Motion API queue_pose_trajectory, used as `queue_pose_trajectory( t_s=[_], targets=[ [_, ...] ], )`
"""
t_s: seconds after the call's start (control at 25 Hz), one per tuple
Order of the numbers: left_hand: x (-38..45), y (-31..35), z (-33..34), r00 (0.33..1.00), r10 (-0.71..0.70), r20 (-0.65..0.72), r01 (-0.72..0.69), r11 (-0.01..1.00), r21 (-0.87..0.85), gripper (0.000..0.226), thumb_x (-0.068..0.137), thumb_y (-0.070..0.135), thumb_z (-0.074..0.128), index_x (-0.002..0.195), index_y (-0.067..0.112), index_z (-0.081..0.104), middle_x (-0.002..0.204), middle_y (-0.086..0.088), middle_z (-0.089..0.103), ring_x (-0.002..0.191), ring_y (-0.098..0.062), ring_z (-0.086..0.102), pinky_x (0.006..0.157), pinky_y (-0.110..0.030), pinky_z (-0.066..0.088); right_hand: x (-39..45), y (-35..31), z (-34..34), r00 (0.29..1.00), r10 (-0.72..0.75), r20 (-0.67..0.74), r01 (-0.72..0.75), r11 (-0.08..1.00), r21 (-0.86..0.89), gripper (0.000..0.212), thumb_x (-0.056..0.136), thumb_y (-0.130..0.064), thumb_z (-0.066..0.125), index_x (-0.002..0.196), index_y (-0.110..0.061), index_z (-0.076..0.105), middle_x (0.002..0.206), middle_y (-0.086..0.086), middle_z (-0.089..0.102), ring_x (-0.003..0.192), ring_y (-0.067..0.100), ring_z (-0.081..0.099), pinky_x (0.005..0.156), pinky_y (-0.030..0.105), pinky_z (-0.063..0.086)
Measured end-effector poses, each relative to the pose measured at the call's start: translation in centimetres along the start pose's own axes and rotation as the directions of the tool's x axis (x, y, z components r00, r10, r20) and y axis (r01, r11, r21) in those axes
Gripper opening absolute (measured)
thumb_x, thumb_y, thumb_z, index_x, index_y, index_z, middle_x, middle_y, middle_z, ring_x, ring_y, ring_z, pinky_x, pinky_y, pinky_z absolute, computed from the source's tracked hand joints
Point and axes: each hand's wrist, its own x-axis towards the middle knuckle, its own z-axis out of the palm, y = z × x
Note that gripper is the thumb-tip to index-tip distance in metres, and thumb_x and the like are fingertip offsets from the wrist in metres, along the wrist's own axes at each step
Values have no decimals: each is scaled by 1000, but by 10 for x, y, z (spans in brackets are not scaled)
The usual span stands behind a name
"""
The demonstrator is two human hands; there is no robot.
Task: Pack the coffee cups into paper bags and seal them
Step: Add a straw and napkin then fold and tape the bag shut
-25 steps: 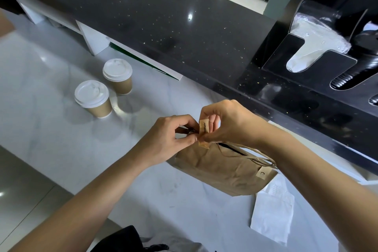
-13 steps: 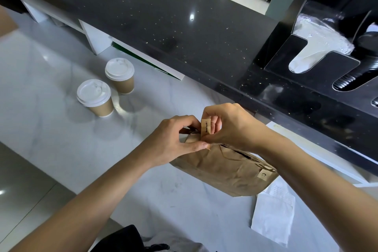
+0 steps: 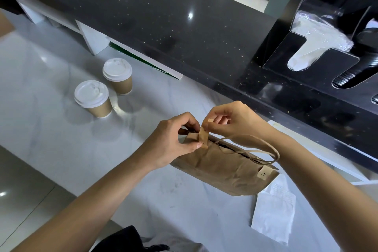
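Observation:
A brown paper bag [image 3: 221,170] with twisted handles stands on the white marble counter [image 3: 51,129], its top pinched together. A small brown sticker strip [image 3: 203,135] bends over the bag's rim. My left hand [image 3: 173,141] presses the strip's lower end onto the bag with the thumb. My right hand [image 3: 229,120] pinches the strip's upper end above the rim. A second sticker [image 3: 264,174] sits on the bag's right end. Two brown coffee cups with white lids, one nearer [image 3: 93,98] and one farther [image 3: 118,75], stand to the left, apart from the bag.
A raised black speckled ledge [image 3: 163,16] runs along the far side of the counter. A black holder [image 3: 306,61] with wrapped lids and stacked black lids stands at the right. A white napkin [image 3: 272,215] lies beside the bag. The counter's near edge drops to the floor at the left.
The sticker strip, held upright at the bag's top earlier, is now folded over the rim, with my left thumb pressing it onto the bag's side. My right hand has lifted slightly.

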Motion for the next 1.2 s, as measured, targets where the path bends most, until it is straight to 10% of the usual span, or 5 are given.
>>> queue_pose_trajectory(
  t_s=[0.72, 0.92, 1.2],
  targets=[
    [2, 2, 0, 994, 110, 15, -111, 993, 39, 26, 81, 10, 84, 98, 22, 69, 101, 11, 72, 103, -17, 67, 95, -33, 53, 16, 24, 4, 968, 161, 192, -214, 929, 301, 12, 89, -17, 77, 99, -14, 82, 83, 3, 79, 72, 9, 72, 70, 16, 55],
    [3, 1, 0, 987, 162, -24, -160, 985, 67, 27, 76, 5, 86, 93, 21, 72, 105, 8, 59, 102, -17, 66, 94, -21, 51, 18, 24, 9, 961, 222, 166, -263, 919, 294, 20, 83, -23, 84, 100, -22, 75, 78, 4, 77, 80, 26, 76, 92, 39, 61],
    [2, -1, 0, 991, 133, 33, -137, 977, 165, 23, 83, 18, 82, 99, 28, 69, 101, 17, 68, 105, -14, 62, 90, -36, 52, 14, 31, 19, 947, 308, 97, -323, 894, 310, 25, 78, -35, 87, 97, -26, 74, 79, -1, 74, 73, 17, 73, 80, 31, 60]
  ],
)
